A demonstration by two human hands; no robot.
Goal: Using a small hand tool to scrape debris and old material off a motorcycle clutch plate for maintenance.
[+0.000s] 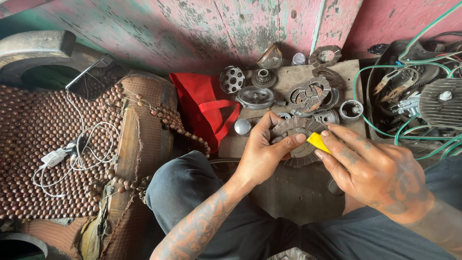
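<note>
My left hand (262, 154) grips a round, toothed clutch plate (299, 137), brown and worn, held above a low wooden board. My right hand (373, 171) pinches a small yellow piece (318, 142) and presses it against the plate's right side. Both hands are grimy. More ring-shaped plates (308, 94) lie stacked just beyond on the board, partly hidden by my fingers.
On the wooden board (293, 192) lie a perforated drum (232, 79), a gear (263, 77), a metal cover (255, 97), a silver ball (242, 126) and a ring (351, 110). A red bag (204, 108) lies to the left. Left: beaded seat cover (29, 144), phone (94, 77), white charger cable (72, 154). Right: finned engine part (440, 103), green wires (380, 130).
</note>
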